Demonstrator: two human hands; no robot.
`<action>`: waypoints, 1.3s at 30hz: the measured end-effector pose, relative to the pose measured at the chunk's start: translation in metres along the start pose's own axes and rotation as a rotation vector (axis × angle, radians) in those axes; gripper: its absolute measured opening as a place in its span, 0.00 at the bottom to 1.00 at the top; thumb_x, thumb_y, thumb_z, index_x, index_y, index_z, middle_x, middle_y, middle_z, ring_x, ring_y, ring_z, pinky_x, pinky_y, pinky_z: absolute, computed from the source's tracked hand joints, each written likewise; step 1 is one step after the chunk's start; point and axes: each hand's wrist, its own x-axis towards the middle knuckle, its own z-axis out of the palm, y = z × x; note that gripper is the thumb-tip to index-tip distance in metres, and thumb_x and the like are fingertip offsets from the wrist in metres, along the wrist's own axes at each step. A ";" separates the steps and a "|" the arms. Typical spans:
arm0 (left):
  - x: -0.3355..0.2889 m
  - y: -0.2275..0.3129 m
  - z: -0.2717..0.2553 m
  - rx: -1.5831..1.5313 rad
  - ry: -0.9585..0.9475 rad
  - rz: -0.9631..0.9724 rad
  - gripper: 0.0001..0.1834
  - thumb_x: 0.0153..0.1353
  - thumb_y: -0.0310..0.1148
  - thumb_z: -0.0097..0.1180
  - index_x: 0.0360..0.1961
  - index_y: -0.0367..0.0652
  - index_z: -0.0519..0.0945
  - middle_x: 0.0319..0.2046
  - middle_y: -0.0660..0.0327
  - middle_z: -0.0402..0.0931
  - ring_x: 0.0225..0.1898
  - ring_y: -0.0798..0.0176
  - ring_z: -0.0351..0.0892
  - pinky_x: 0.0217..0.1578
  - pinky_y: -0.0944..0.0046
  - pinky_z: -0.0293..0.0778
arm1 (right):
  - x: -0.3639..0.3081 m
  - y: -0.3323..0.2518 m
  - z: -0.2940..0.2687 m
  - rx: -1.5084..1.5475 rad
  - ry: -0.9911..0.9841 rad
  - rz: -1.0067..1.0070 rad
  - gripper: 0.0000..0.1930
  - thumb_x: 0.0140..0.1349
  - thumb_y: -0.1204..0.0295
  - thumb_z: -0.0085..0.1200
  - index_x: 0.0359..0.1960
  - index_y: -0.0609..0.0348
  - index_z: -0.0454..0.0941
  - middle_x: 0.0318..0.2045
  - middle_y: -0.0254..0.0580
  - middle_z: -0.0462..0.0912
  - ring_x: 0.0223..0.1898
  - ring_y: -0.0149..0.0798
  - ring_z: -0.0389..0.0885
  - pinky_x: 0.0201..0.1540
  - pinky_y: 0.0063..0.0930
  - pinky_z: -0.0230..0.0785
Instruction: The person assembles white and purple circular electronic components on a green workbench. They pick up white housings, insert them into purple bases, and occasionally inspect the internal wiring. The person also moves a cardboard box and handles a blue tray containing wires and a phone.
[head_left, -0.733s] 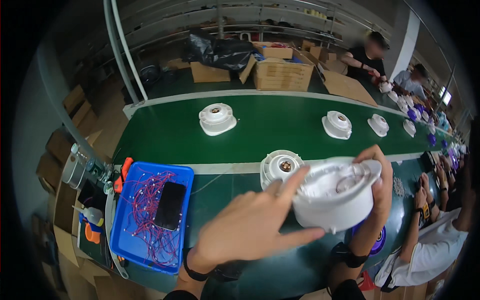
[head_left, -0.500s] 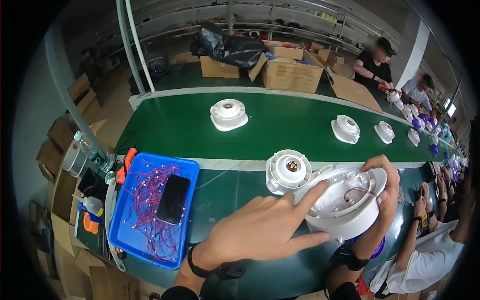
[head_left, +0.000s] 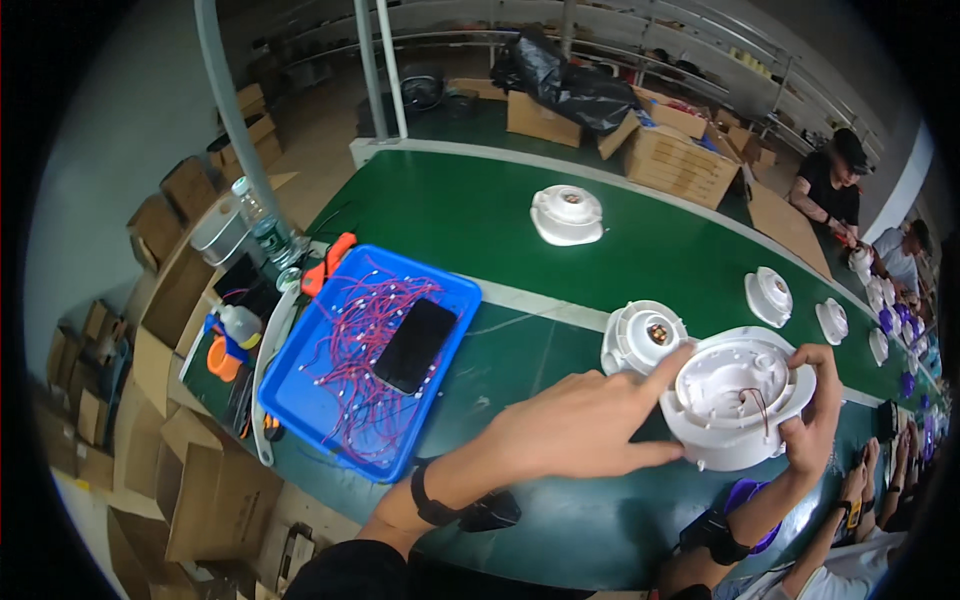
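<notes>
A white plastic housing point(head_left: 735, 440), hollow and oval, is held tilted above the bench with its inside facing up. Inside it, a thin reddish-brown wire runs out over the rim. My right hand point(head_left: 815, 420) grips the housing's right side, thumb at the rim. On the left side, my left hand point(head_left: 570, 430) has its index finger against the rim and its thumb low on the outer wall. Just behind stands a white motor unit point(head_left: 645, 335) with a copper-coloured centre, partly hidden by the housing and my left index finger.
To the left lies a blue tray point(head_left: 300, 400) with red wires and a black phone point(head_left: 415, 345). An orange-handled tool point(head_left: 330, 262) and a water bottle point(head_left: 265, 225) are beyond it. More white units point(head_left: 567, 213) sit on the green belt point(head_left: 450, 200). Co-workers' hands point(head_left: 862, 480) are at right.
My view has swung left, so the scene sits further right. The housing has turned more toward me, and my left index finger has drawn back from over its inside to the rim.
</notes>
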 end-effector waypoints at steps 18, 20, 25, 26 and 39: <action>-0.003 -0.152 -0.001 0.062 0.002 -0.822 0.26 0.65 0.48 0.53 0.47 0.32 0.83 0.52 0.40 0.79 0.57 0.39 0.78 0.56 0.31 0.71 | 0.007 -0.017 0.016 -0.024 -0.224 -0.015 0.43 0.44 0.33 0.59 0.40 0.67 0.70 0.29 0.36 0.69 0.28 0.29 0.67 0.31 0.21 0.58; 0.002 -0.135 0.008 0.132 0.010 -0.774 0.28 0.66 0.50 0.51 0.45 0.29 0.83 0.47 0.38 0.80 0.52 0.38 0.80 0.53 0.42 0.75 | 0.002 -0.017 0.015 -0.067 -0.193 -0.023 0.44 0.44 0.31 0.59 0.40 0.67 0.69 0.29 0.35 0.68 0.29 0.29 0.66 0.31 0.21 0.57; 0.009 -0.115 0.014 0.140 -0.088 -0.771 0.29 0.67 0.50 0.50 0.45 0.29 0.83 0.48 0.38 0.80 0.52 0.35 0.80 0.54 0.38 0.74 | 0.007 -0.022 0.013 -0.074 -0.223 0.002 0.46 0.44 0.27 0.57 0.39 0.65 0.68 0.28 0.34 0.67 0.29 0.28 0.65 0.31 0.20 0.54; 0.010 -0.115 0.013 0.151 -0.101 -0.783 0.29 0.67 0.50 0.50 0.46 0.30 0.83 0.49 0.39 0.80 0.53 0.35 0.79 0.54 0.35 0.73 | 0.007 -0.022 0.013 -0.065 -0.228 0.003 0.45 0.44 0.27 0.57 0.39 0.64 0.67 0.28 0.33 0.66 0.29 0.27 0.65 0.30 0.20 0.54; -0.022 -0.151 0.001 0.137 -0.055 -0.913 0.30 0.67 0.52 0.49 0.38 0.29 0.85 0.40 0.40 0.83 0.47 0.42 0.83 0.50 0.51 0.78 | 0.007 -0.018 0.009 -0.092 -0.254 -0.006 0.46 0.46 0.29 0.57 0.41 0.67 0.67 0.36 0.39 0.67 0.38 0.34 0.67 0.43 0.22 0.58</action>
